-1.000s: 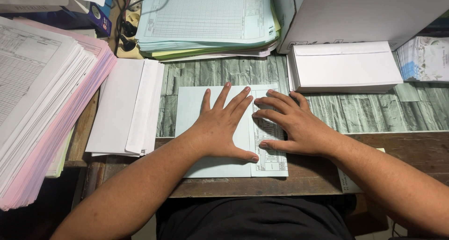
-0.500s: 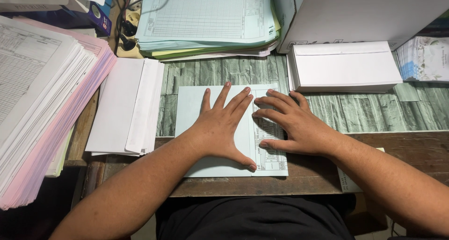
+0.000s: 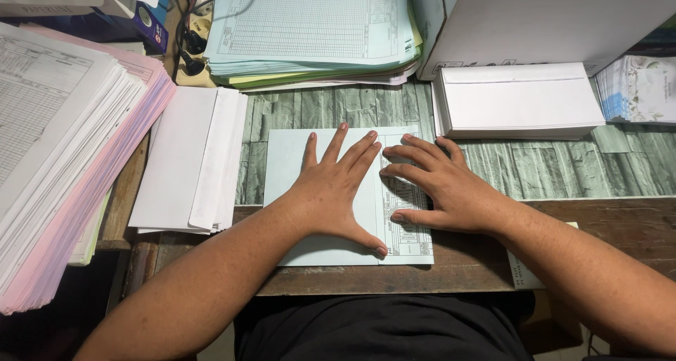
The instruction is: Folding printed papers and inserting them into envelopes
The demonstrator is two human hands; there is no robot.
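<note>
Wooden desk (image 3: 465, 262), folded form (image 3: 285, 164) under both hands (image 3: 334, 192)

Barely any change — the left hand (image 3: 336, 192) has edged slightly rightward on the pale blue sheet (image 3: 285, 165).

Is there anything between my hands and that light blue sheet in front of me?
Nothing visible. The left hand lies flat, fingers spread, directly on the folded light blue sheet, and the right hand presses on its printed right-hand part. The envelope pile lies off to the left, apart from the sheet.
</note>
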